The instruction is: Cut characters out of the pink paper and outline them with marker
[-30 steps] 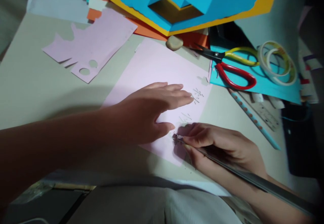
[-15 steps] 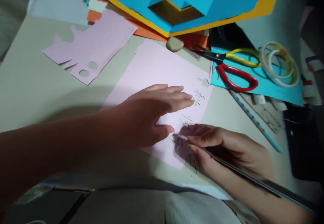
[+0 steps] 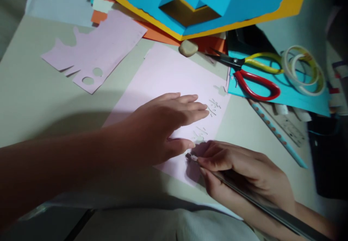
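My left hand [image 3: 160,135] lay flat and wide open on the lilac card sheet [image 3: 168,81], the fingers [image 3: 190,106] spread and holding nothing; my right hand [image 3: 239,172] was almost closed, pinching a slim metal craft knife [image 3: 258,205] between thumb and first finger, in the manner of a pen; the knife's tip [image 3: 189,156] came down on the card just beside my left thumb, inside the shadow of my hand (the blade edge was too small to see, so I cannot tell if it had entered the card). For such fine cutting, I judged it best to press the card firmly with the spread fingers, to keep the knife low with short, slow strokes, and to hold the left thumb away from the blade's line; that thumb was very near the tip, so it needed care. The card lay under both hands, on a pale desk top [image 3: 29,74]; small cut slits [image 3: 214,106] showed just ahead of my left fingertips; a smooth stone [image 3: 188,48] sat just past the card's far edge; to the right, red-and-yellow-handled scissors [image 3: 258,77] and a roll of tape [image 3: 303,70] lay on a blue card [image 3: 299,101].
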{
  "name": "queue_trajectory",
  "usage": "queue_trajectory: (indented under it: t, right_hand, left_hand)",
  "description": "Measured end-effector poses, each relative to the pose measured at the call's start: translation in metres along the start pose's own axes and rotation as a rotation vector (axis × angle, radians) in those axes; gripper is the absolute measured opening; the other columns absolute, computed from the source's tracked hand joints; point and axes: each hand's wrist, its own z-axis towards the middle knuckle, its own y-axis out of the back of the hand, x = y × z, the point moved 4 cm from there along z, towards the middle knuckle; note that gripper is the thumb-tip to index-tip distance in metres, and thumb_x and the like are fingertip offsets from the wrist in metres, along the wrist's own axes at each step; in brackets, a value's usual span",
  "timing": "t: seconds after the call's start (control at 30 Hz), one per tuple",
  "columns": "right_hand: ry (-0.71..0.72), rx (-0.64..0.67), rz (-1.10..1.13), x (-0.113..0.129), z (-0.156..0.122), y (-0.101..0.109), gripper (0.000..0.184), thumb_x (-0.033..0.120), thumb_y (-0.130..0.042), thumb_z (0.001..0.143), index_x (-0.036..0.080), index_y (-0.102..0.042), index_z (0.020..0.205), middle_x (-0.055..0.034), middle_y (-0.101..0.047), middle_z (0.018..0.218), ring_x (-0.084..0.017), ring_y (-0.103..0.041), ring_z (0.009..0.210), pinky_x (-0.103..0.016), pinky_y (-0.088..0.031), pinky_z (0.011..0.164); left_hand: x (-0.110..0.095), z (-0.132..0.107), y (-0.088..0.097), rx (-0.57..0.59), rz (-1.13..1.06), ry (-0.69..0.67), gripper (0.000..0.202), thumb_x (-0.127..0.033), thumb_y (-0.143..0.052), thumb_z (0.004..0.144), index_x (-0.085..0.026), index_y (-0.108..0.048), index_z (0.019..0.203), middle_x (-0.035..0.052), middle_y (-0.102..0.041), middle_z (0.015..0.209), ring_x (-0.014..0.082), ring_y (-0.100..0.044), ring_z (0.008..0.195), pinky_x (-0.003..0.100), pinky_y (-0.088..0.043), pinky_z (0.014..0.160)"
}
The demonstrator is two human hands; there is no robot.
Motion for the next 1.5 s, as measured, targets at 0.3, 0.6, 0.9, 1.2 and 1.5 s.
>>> queue_trajectory:
  t: [0.3,0.6,0.9,1.2,1.5]
  right_hand:
    - [-0.055,0.002,0.039,-0.003,-0.004,0.0,0.023,-0.003,-0.069,0.073,0.018,-0.064,0.079,-0.0018,-0.072,0.074,-0.011,-0.069,0.065,-0.019,-0.056,0.062]
    - [-0.027,-0.044,0.008,-0.012,-0.015,-0.003,0.021,0.002,-0.071,0.075,0.021,-0.07,0.086,-0.0007,-0.074,0.081,-0.013,-0.072,0.078,-0.018,-0.058,0.072]
    - [-0.056,-0.028,-0.043,-0.012,-0.013,-0.003,0.02,0.004,-0.072,0.076,0.022,-0.068,0.083,0.0011,-0.076,0.086,-0.012,-0.073,0.077,-0.017,-0.058,0.066]
    - [-0.072,-0.032,-0.04,-0.006,-0.008,-0.002,0.022,0.003,-0.071,0.075,0.022,-0.061,0.076,0.0005,-0.07,0.071,-0.013,-0.069,0.065,-0.022,-0.054,0.058]
    - [-0.073,0.017,-0.004,-0.001,-0.004,-0.002,0.022,0.0,-0.07,0.075,0.018,-0.059,0.072,-0.0032,-0.066,0.068,-0.014,-0.062,0.06,-0.024,-0.052,0.055]
  left_hand:
    - [0.002,0.001,-0.004,0.019,0.061,-0.02,0.06,-0.032,-0.063,0.089,-0.02,-0.046,0.145,-0.0001,-0.046,0.154,0.0181,-0.033,0.148,0.038,-0.022,0.125]
    - [0.002,0.0,-0.003,-0.01,0.055,-0.015,0.062,-0.031,-0.068,0.086,-0.02,-0.049,0.144,-0.0003,-0.048,0.152,0.0176,-0.035,0.147,0.036,-0.023,0.125]
    - [0.002,-0.001,-0.003,-0.071,0.033,-0.053,0.06,-0.03,-0.071,0.084,-0.018,-0.051,0.139,0.0034,-0.053,0.149,0.0197,-0.04,0.144,0.039,-0.028,0.123]
    - [0.005,0.0,-0.004,-0.052,0.057,-0.049,0.064,-0.033,-0.073,0.083,-0.02,-0.05,0.141,0.0029,-0.05,0.151,0.0198,-0.037,0.146,0.038,-0.027,0.124]
    - [0.005,0.0,-0.004,-0.018,0.033,-0.011,0.065,-0.031,-0.072,0.084,-0.022,-0.048,0.143,0.0006,-0.048,0.153,0.0192,-0.035,0.147,0.04,-0.024,0.125]
